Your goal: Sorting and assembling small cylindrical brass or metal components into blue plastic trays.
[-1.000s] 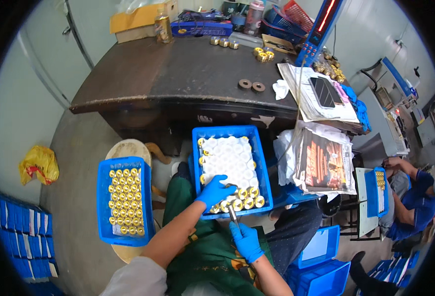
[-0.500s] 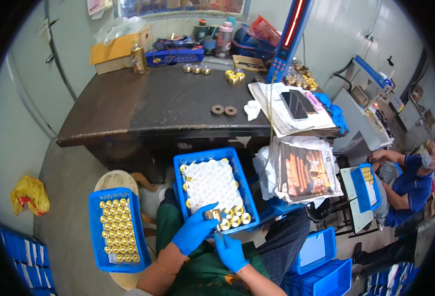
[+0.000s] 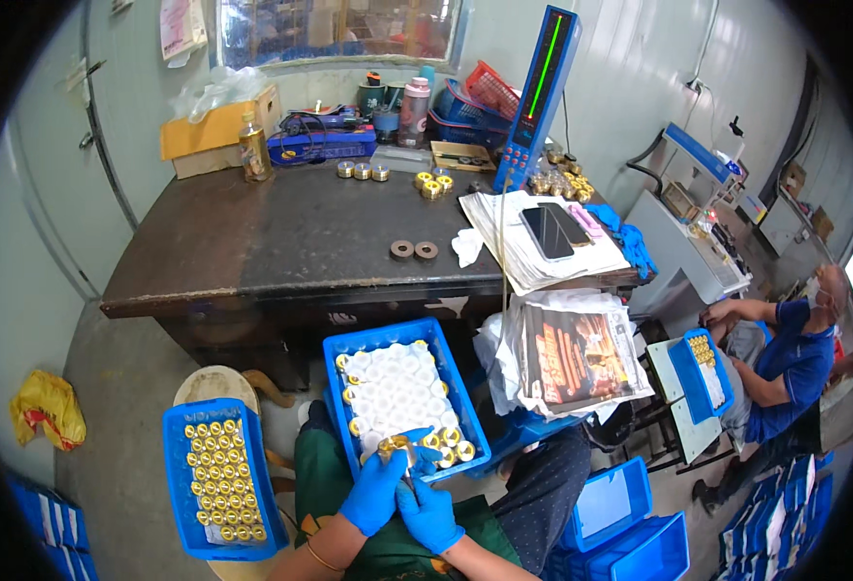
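Observation:
Both my hands wear blue gloves and meet low in front of me, over the near edge of a blue bin [image 3: 330, 360]. My left hand [image 3: 372, 494] is closed around a short brass ring [image 3: 395, 444]. Just under it, my right hand [image 3: 430, 515] is closed, fingertips pinching a slim metal rod [image 3: 409, 473] that meets the ring; the gloves hide most of it. White round-topped pieces fill most of the bin, and several brass rings [image 3: 448, 438] show at its near right corner. A tall gauge column [image 3: 533, 102] on the desk shows a green light bar.
At left, another blue bin [image 3: 177, 484] with rows of brass rings rests on a stool [image 3: 215, 385]. The dark desk [image 3: 301, 228] carries two dark rings [image 3: 414, 251], brass rings and a phone [image 3: 548, 232]. Newspapers [image 3: 581, 353] are stacked at right; a seated person [image 3: 790, 373] is beyond.
The gauge column's light bar has turned from red to green. My hands have shifted slightly left and down, the brass ring still in the left; the whole view has moved a little.

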Available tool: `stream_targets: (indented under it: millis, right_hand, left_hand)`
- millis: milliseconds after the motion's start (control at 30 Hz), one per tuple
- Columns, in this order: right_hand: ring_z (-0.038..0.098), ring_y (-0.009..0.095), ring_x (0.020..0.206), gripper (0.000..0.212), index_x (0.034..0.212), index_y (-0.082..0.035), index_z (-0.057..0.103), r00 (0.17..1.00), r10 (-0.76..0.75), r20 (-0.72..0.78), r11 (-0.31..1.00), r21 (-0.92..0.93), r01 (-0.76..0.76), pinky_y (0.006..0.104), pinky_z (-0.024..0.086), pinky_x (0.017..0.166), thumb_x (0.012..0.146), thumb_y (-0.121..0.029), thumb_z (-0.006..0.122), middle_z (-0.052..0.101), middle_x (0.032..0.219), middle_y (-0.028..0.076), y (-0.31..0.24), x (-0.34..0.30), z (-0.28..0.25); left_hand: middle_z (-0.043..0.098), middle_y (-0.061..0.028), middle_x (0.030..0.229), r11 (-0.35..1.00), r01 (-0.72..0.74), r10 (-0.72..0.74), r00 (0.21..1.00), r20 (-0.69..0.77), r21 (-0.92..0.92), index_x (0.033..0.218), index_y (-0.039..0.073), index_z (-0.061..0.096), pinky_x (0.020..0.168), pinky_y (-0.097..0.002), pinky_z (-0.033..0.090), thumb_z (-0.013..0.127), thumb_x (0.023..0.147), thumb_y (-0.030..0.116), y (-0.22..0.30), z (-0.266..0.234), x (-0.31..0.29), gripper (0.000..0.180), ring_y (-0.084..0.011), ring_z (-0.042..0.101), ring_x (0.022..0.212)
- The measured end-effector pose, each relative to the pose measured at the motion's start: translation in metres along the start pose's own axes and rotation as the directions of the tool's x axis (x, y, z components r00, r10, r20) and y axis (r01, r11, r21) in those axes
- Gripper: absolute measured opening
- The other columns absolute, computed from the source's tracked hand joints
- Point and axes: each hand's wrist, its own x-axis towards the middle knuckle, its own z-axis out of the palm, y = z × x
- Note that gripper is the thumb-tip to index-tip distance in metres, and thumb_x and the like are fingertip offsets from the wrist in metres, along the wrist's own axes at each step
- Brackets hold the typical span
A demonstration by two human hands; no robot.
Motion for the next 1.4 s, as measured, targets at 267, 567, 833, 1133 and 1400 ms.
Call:
stream_targets:
  millis: [267,567,833,1133,1400]
  right_hand:
    - [0.059,0.031,0.054,0.022,0.096,-0.005,0.060,0.996,0.077,-0.044,0.990,0.125,-0.071,0.0367,0.045,0.048,0.083,-0.022,0.056,0.057,0.062,0.020,-0.011,0.005,-0.011]
    - [0.060,0.032,0.058,0.025,0.096,-0.003,0.060,0.995,0.099,-0.004,0.982,0.160,-0.097,0.0369,0.046,0.051,0.083,-0.024,0.053,0.058,0.066,0.021,-0.011,-0.001,-0.010]
    - [0.054,0.037,0.052,0.028,0.074,-0.004,0.056,0.937,-0.017,0.350,0.990,-0.122,0.064,0.0440,0.042,0.047,0.082,-0.030,0.055,0.053,0.060,0.021,0.009,-0.008,0.021]
    - [0.035,0.008,0.051,0.024,0.078,0.003,0.057,0.941,0.231,0.247,0.971,0.010,-0.241,0.0291,0.031,0.044,0.087,-0.018,0.051,0.042,0.052,0.002,0.052,-0.004,-0.004]
    - [0.034,0.006,0.055,0.026,0.075,0.003,0.055,0.922,0.286,0.262,0.932,0.147,-0.331,0.0254,0.030,0.046,0.088,-0.019,0.050,0.041,0.057,-0.004,0.037,-0.004,-0.002]
  left_hand:
    - [0.039,-0.0121,0.124,0.894,-0.316,0.310,0.948,0.072,0.318,0.132,0.000,0.024,0.096,-0.0288,0.032,0.033,0.090,0.010,0.013,0.032,-0.017,0.044,-0.0169,0.040,0.112]
    - [0.035,-0.0142,0.127,0.872,-0.395,0.385,0.918,0.091,0.288,0.136,0.002,0.013,0.097,-0.0341,0.035,0.038,0.091,0.019,0.000,0.025,-0.016,0.054,-0.0229,0.039,0.116]
    - [0.044,-0.0112,0.118,0.929,-0.244,0.317,0.913,-0.258,0.278,0.129,0.002,0.032,0.093,-0.0303,0.037,0.053,0.082,0.011,0.034,-0.038,-0.021,0.052,-0.0198,0.045,0.108]
    - [0.049,-0.0165,0.119,0.130,0.672,0.314,0.670,-0.673,0.729,0.119,0.004,0.044,0.088,-0.0345,0.040,0.062,0.072,0.010,0.081,-0.273,-0.170,0.050,-0.0275,0.049,0.106]
    - [0.045,-0.0227,0.121,0.420,0.664,0.415,0.465,-0.782,0.619,0.124,0.004,0.036,0.090,-0.0400,0.039,0.041,0.084,0.014,-0.044,-0.436,-0.227,0.042,-0.0373,0.045,0.109]
